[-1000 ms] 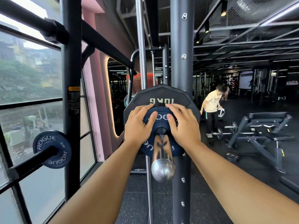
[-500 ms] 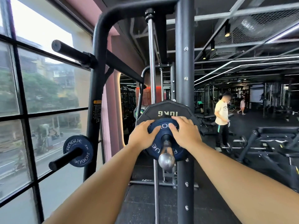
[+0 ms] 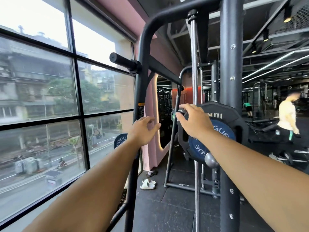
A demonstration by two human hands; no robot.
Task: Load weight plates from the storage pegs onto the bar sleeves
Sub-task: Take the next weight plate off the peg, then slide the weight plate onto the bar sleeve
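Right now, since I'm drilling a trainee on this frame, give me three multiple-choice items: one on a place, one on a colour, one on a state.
1. Where is the blue plate nearest the right hand? A floor B bar sleeve C bench
2. The large plate behind it is: A black B red C yellow
3. The left hand is: A gripping a plate B fisted C open, empty
Key: B, it hangs on the sleeve; A, its face is black; C, fingers spread, holding nothing.
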